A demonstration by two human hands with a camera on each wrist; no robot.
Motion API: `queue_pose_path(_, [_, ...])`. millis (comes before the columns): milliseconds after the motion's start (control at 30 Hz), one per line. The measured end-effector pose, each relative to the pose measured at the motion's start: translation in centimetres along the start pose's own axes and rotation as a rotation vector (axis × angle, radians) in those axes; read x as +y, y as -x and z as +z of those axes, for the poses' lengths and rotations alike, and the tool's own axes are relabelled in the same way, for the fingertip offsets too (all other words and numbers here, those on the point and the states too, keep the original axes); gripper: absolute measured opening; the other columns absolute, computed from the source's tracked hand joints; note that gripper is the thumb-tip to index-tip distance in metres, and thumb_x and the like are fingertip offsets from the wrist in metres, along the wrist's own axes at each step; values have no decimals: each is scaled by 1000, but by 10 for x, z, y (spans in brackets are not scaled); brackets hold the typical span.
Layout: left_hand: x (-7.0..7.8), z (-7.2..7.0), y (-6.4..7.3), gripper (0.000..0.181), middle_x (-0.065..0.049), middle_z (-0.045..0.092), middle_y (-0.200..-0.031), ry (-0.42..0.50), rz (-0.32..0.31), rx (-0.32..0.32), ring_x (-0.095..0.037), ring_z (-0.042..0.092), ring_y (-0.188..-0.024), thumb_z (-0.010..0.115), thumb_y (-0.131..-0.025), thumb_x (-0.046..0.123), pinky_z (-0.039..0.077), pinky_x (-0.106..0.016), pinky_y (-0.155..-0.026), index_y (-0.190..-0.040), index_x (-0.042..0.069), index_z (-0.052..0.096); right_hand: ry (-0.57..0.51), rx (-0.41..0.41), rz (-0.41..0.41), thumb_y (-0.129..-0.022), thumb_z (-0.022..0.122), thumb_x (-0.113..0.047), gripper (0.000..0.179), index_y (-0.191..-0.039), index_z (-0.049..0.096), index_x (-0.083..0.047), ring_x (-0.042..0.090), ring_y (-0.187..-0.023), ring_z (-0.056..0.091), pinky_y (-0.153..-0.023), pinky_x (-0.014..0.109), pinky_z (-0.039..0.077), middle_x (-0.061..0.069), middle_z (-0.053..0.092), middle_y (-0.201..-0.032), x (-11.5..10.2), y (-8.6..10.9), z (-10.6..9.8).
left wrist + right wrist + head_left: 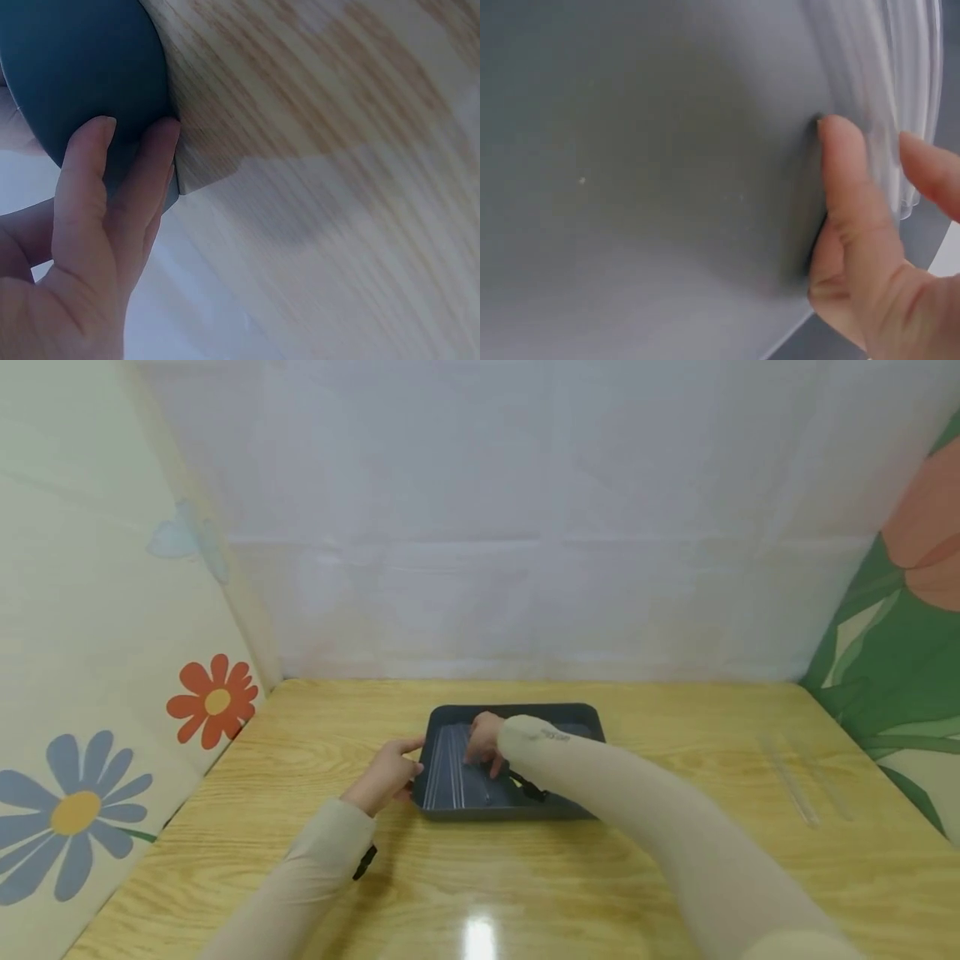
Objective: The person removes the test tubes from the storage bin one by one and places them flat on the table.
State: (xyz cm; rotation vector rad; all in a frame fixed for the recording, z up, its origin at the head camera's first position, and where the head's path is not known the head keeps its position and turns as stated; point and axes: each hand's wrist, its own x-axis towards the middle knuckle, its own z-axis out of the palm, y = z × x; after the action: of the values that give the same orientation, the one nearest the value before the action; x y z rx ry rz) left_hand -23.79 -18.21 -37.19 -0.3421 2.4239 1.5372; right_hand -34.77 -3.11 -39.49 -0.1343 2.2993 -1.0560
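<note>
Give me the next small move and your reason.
Perhaps nudge the clear tube closer to the neighbouring tubes in the tray: the fingers of the right hand flank it, those tubes lie beside it, and the left hand at the tray's edge may steady things.

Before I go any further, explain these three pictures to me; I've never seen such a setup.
There is no machine here, only a person working bare-handed. The wide picture comes from a camera worn on the head, looking forward and down. The two close ones come from cameras worn on the wrists. A dark tray sits on a wooden table, with clear tubes inside it; two clear strips lie off to the right. The left grip holds the tray's left edge. The right grip is inside the tray and seems to pinch at least one of the clear tubes.
</note>
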Motion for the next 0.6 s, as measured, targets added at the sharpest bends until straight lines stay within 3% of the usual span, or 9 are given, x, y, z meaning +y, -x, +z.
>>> queue_pose_path(133, [2,0,1,53,-22,63,-102,-14,-15,9,-23,62,-70,43,-97,-8,53,-32,-56,-149,1,37,-3,24,-9,-76,73,13,55,-127,53,5,36,-95,62,-56,45,57,24,61,-97,1,2,1])
queue_pose_path(467, [3,-2,0,53,-22,63,-102,-24,-16,12,-22,61,-68,44,-96,-8,51,-30,-52,-149,1,37,30,16,-23,-82,65,9,47,-128,56,4,22,-70,52,-55,40,57,14,58,-95,0,8,0])
queue_pose_path(600, [3,0,0,53,-23,61,-108,-31,-24,21,-22,61,-69,44,-96,-8,51,-29,-52,-148,1,38,49,16,7,-83,62,5,30,-114,64,5,21,-69,51,-56,37,57,11,57,-88,2,5,-1])
